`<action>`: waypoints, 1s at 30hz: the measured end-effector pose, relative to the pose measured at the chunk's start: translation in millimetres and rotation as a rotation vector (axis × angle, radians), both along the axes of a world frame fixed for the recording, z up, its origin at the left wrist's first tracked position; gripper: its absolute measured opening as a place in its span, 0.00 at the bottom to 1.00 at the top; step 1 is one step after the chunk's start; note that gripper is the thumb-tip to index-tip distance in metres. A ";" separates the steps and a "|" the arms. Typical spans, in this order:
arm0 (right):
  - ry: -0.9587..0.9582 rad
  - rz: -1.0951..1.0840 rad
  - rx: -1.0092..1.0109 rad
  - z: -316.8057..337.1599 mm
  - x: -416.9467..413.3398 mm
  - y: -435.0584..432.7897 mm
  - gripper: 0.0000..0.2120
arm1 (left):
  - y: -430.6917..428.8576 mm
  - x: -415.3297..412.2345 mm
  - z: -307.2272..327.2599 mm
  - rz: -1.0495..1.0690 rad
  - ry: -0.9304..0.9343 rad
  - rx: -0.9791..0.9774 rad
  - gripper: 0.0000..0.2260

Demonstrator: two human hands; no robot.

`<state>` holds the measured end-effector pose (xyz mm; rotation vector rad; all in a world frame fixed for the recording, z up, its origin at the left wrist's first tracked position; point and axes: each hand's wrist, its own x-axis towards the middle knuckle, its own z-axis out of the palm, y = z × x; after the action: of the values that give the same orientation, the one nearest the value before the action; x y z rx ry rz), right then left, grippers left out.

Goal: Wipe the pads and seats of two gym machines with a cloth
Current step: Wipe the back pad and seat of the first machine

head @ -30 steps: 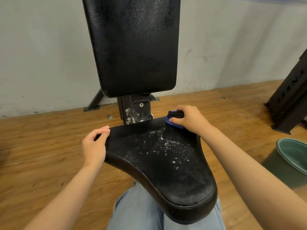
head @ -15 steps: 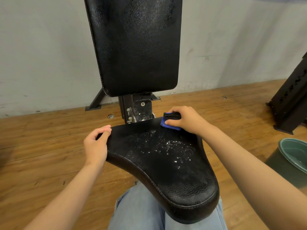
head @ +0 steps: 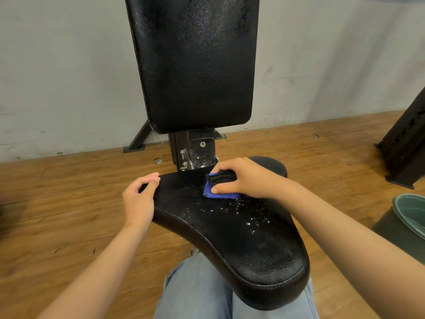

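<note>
green bucket [head: 411, 211] right | black frame [head: 407, 143] far right | wood floor [head: 57, 203]

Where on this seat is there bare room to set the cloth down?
The near, narrow end of the seat, between the droplets and the person's jeans, is bare. The far end is crowded: the left hand grips its left corner, the right hand holds the cloth mid-edge.

Both bare forearms reach away from the near edge, the right one crossing in from the right. The left hand [head: 139, 203] curls its fingers round the left corner of the seat [head: 241, 238]. The right hand [head: 250, 178] lies palm down, its fingers wrapped over a folded cloth [head: 220, 194] and its thumb on the near side.
</note>
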<state>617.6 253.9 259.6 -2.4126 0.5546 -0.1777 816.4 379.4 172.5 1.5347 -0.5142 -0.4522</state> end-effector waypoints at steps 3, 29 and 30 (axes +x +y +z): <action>0.048 -0.032 -0.025 2.2 0.7 -16.3 0.08 | 0.2 -0.2 0.7 0.000 -0.005 0.001 0.07; 0.082 -0.002 -0.094 -1.6 46.9 -16.2 0.07 | -1.0 -0.9 1.9 0.010 -0.008 -0.006 0.09; 0.091 0.000 -0.100 -2.4 50.2 -16.7 0.07 | -1.2 -1.0 2.0 0.011 -0.007 -0.007 0.09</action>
<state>667.8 237.2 257.2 -2.5279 0.6002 -0.0982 815.4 378.3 174.5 1.5317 -0.5119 -0.4363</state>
